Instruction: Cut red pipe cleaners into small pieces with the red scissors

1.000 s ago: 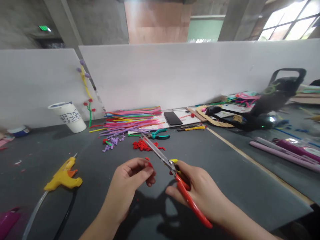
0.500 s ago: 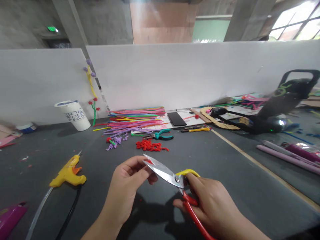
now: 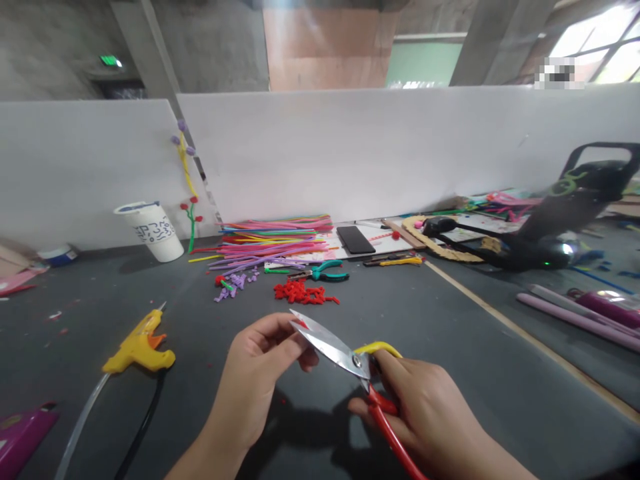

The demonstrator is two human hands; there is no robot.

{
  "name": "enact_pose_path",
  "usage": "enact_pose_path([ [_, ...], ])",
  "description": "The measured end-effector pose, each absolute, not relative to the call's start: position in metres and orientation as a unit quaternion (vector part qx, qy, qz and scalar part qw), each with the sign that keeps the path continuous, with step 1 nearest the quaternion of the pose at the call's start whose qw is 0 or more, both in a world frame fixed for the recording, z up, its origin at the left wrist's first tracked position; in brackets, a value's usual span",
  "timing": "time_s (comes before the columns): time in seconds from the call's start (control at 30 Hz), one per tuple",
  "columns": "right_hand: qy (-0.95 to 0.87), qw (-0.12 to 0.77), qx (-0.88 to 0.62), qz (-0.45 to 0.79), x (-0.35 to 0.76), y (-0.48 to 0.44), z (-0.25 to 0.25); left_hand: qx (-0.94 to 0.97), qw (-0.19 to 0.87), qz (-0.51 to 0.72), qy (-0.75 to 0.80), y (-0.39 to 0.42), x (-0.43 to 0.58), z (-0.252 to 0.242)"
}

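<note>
My right hand (image 3: 417, 397) grips scissors (image 3: 327, 350) with one yellow and one red handle, the blades slightly apart and aimed up and left. Pinched in the fingertips of my left hand (image 3: 265, 360) is a short red pipe cleaner piece (image 3: 303, 324), mostly hidden. Its visible bit shows between the blade tips. Just beyond my hands lies a pile of red cut pipe cleaner pieces (image 3: 300, 292), with lilac pieces (image 3: 239, 285) to its left.
A yellow hot glue gun (image 3: 143, 347) lies on the left, trailing a cord. Farther back are a white cup (image 3: 153, 232), bundled pipe cleaners (image 3: 275, 243), teal pliers (image 3: 325, 272), a phone (image 3: 355, 240) and a craft knife (image 3: 397, 261). A black stand (image 3: 560, 220) is at right.
The whole view has shifted slightly. The scissor blades look a little closer together around the red piece; both hands keep their grips.
</note>
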State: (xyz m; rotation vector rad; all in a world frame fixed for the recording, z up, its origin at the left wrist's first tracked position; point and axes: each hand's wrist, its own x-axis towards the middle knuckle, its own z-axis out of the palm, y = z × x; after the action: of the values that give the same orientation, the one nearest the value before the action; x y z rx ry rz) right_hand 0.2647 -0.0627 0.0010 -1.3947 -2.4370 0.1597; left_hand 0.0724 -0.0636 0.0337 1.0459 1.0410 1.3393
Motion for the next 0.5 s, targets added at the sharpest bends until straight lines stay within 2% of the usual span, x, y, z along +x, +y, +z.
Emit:
enact_pose_path([
  [0.5,-0.859,0.169,-0.481,0.039,0.2647,-0.0628,-0.0005,0.439,0.547,0.559,0.443,-0.0629,0.0712,0.034],
])
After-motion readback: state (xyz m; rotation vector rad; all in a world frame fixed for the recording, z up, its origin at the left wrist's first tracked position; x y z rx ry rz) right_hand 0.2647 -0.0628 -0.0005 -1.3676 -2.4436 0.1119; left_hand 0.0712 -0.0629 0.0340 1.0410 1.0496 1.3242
